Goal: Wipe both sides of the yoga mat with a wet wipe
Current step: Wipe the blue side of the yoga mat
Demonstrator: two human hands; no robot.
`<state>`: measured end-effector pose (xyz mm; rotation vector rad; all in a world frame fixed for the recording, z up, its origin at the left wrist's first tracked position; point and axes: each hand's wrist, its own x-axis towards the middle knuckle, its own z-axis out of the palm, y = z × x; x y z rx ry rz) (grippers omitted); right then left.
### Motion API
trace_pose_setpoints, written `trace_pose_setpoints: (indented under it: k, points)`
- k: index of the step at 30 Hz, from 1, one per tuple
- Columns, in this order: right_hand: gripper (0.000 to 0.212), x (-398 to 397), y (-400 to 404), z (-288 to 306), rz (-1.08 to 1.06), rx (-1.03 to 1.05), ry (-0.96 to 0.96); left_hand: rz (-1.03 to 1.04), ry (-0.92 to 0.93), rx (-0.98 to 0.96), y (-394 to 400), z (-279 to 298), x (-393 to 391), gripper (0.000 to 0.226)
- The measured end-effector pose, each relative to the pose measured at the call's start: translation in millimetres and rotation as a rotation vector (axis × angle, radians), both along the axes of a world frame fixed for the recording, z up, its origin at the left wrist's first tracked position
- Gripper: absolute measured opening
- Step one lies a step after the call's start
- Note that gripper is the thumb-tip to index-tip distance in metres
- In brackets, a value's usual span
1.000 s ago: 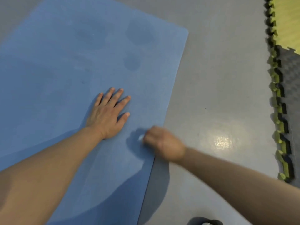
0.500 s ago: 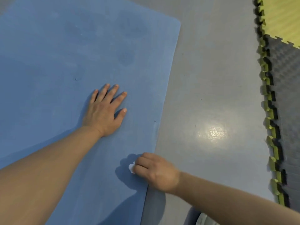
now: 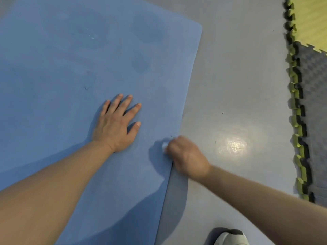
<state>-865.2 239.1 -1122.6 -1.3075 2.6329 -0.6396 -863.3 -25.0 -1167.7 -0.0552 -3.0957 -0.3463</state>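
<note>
the mat [image 3: 74, 71] lies flat on the floor [image 3: 235, 85], blue side up, with darker damp patches toward its far end. the left hand [image 3: 115, 126] lies spread flat on it, fingers wide, pinning it down. the right hand [image 3: 185, 154] is curled round a balled white wipe [image 3: 165, 145], rubbing at the mat's right edge. i reckon a hard stroke across that edge could catch it and fold it over, or run the wipe onto the floor and pick up grit. so small a wad may also dry out before the other side gets done. the grey floor is glossy, with a glare spot. foam tiles [image 3: 311, 22], yellow and grey, interlock at the right, and a shoe [image 3: 230, 238] shows at the bottom.
</note>
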Motion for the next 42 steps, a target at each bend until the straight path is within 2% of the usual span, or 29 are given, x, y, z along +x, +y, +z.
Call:
trace_pose_setpoints:
  k: [3,4,6,8,10,11,13,14,17,20,23,25,29,31,34,35,36,38,39,40,42]
  points:
    - [0.031,58,-1,5,0.393,0.067,-0.130,-0.003,-0.006,0.004,0,-1,0,0.063]
    - [0.032,59,-3,5,0.471,0.084,-0.125,0.001,-0.005,0.002,0,-1,0,0.063]
    - [0.025,25,-10,0,0.481,0.061,-0.044,-0.001,-0.003,-0.001,0,-1,0,0.062]
    - [0.016,-34,-20,-7,0.288,0.016,0.068,0.002,0.005,0.001,-1,-2,0,0.061]
    - [0.008,-93,-31,-6,-0.045,0.030,0.172,0.001,0.009,0.004,0,-3,1,0.061]
    - [0.011,-112,-34,-5,-0.198,0.039,0.180,0.002,0.009,0.007,0,-3,1,0.061]
    - [0.013,-115,-43,-6,-0.343,0.029,0.142,0.002,0.011,0.018,0,-3,0,0.061]
    - [0.010,-98,-48,-6,-0.331,0.012,0.126,0.000,0.010,0.022,0,-3,0,0.061]
    - [0.014,4,-56,-12,-0.045,-0.095,-0.006,0.001,-0.009,0.018,-1,-2,0,0.061]
    - [0.022,97,-55,-10,0.316,-0.063,-0.198,0.002,-0.002,0.048,-1,-2,0,0.057]
    - [0.032,72,-57,-15,0.468,-0.051,-0.134,0.014,0.044,0.130,-1,-3,0,0.058]
    - [0.033,15,-61,-15,0.380,-0.094,-0.025,0.070,0.071,0.221,-1,-3,0,0.064]
    - [0.013,-103,-73,-9,-0.120,0.017,0.157,0.200,-0.022,0.294,-1,-3,-2,0.072]
    - [0.018,-118,-81,-9,-0.244,0.049,0.136,0.204,-0.020,0.296,-7,2,-5,0.070]
    - [0.018,-77,-87,-10,-0.254,0.020,0.100,0.204,-0.111,0.067,-25,18,-9,0.060]
    - [0.017,-52,-87,-11,-0.189,-0.005,0.072,0.228,-0.181,0.019,-30,23,-10,0.063]
    - [0.014,-27,-86,-11,-0.094,-0.036,0.033,0.286,-0.259,0.000,-36,27,-10,0.076]
    - [0.007,14,-86,-9,0.145,-0.056,-0.030,0.509,-0.462,0.030,-44,37,-15,0.122]
    - [0.013,24,-85,-8,0.249,-0.044,-0.045,0.616,-0.560,0.070,-45,42,-19,0.142]
    - [0.020,24,-85,-9,0.340,-0.038,-0.029,0.679,-0.629,0.099,-46,47,-24,0.152]
    - [0.026,-3,-87,-11,0.456,-0.033,0.050,0.693,-0.683,0.121,-48,55,-29,0.155]
